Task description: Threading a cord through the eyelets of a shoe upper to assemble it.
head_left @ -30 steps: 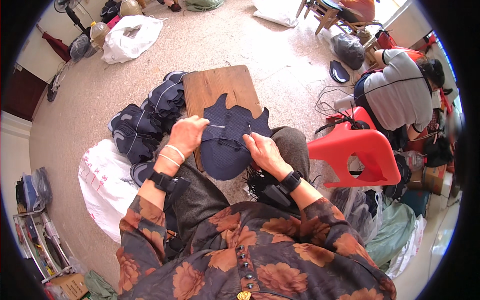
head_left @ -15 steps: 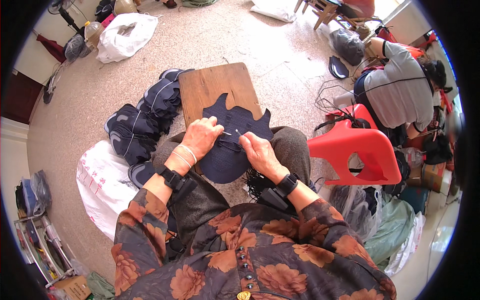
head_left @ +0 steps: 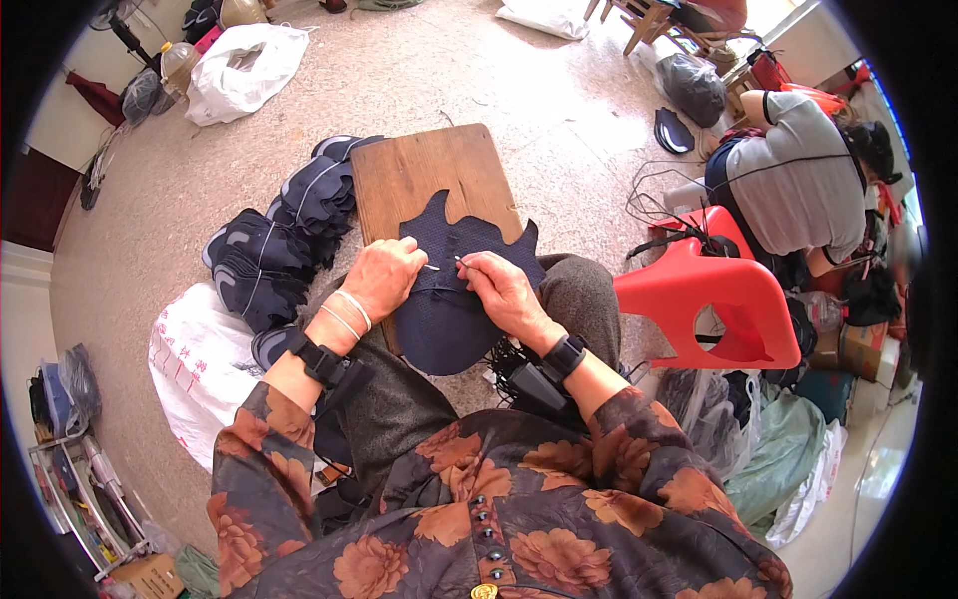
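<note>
A dark navy shoe upper of textured fabric lies flat over the front of a wooden board, its pointed tabs facing away from me. A thin dark shoelace crosses its middle. My left hand is closed in a pinch, with a pale lace tip jutting out toward the right. Opposite it, my right hand pinches the other lace end, whose small pale tip shows at the fingertips. Both hands are just above the fabric, a short gap between them. Fingers hide most of the lace ends.
Tied stacks of navy uppers lie left of the board, beside a white sack. A bundle of black laces hangs by my right knee. A red plastic stool stands at right, near a bent-over person.
My left hand has shifted left and slightly toward me. My right hand has moved a little left and up. The lace tips stay apart, and the upper has slid slightly.
</note>
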Action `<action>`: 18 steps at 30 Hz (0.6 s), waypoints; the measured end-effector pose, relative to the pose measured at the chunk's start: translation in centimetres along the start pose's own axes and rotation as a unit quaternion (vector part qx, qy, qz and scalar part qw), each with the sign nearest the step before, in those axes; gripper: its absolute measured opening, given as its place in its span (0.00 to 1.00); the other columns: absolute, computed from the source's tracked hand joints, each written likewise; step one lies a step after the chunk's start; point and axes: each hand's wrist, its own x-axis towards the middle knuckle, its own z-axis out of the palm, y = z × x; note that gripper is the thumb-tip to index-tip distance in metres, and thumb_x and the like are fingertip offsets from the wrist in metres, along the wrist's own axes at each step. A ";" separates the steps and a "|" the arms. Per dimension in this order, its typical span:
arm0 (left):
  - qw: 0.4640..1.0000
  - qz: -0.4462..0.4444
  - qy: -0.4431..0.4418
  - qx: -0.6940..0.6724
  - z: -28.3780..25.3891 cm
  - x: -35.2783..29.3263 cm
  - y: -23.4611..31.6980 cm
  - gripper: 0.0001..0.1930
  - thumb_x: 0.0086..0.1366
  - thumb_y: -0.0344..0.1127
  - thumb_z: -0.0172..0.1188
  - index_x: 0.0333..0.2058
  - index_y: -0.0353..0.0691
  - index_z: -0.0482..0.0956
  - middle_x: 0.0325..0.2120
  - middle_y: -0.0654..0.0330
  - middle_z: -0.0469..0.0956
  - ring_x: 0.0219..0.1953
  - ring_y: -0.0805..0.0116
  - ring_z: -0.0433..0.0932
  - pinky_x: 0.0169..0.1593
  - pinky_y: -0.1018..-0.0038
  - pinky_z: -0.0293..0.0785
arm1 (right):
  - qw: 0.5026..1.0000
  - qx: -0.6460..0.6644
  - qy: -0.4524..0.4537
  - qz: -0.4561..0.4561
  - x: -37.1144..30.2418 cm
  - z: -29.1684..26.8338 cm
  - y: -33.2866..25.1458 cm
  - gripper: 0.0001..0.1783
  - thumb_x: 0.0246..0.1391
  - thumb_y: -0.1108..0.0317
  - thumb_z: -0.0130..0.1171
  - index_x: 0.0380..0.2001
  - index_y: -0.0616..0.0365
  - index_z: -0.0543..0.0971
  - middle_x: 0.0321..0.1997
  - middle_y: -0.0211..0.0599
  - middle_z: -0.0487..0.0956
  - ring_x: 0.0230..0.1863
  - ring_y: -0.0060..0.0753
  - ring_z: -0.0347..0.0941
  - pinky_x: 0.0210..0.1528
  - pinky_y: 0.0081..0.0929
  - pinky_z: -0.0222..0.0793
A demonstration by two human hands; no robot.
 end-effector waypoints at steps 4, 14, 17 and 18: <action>0.999 0.011 -0.005 -0.030 0.0 -0.3 0.0 0.03 0.63 0.32 0.59 0.31 0.40 0.77 0.28 0.55 0.73 0.34 0.55 0.79 0.40 0.63 0.76 | 0.995 0.071 -0.026 0.068 0.0 -0.2 0.2 0.09 0.64 0.75 0.52 0.44 0.66 0.78 0.40 0.42 0.81 0.40 0.36 0.80 0.46 0.29 0.76; 0.995 0.064 -0.076 -0.003 -0.4 0.5 -0.4 0.03 0.58 0.28 0.60 0.30 0.38 0.75 0.28 0.54 0.74 0.35 0.54 0.78 0.42 0.63 0.76 | 0.996 -0.024 -0.051 -0.070 -0.3 -0.1 0.5 0.08 0.62 0.75 0.53 0.43 0.63 0.77 0.46 0.42 0.80 0.46 0.45 0.78 0.50 0.34 0.74; 0.990 0.078 -0.119 0.012 -0.4 1.0 -0.3 0.04 0.56 0.28 0.60 0.30 0.38 0.75 0.29 0.54 0.74 0.35 0.54 0.79 0.43 0.63 0.76 | 0.996 -0.027 -0.063 -0.057 -0.4 0.1 0.3 0.08 0.61 0.75 0.54 0.43 0.62 0.77 0.48 0.41 0.79 0.48 0.45 0.76 0.52 0.35 0.73; 0.988 0.075 -0.133 0.017 -0.3 1.1 -0.3 0.04 0.55 0.28 0.61 0.30 0.38 0.75 0.29 0.54 0.75 0.35 0.53 0.79 0.43 0.62 0.76 | 0.995 -0.043 -0.059 -0.070 -0.4 0.2 0.3 0.08 0.61 0.75 0.54 0.43 0.62 0.77 0.48 0.41 0.79 0.49 0.45 0.76 0.52 0.35 0.73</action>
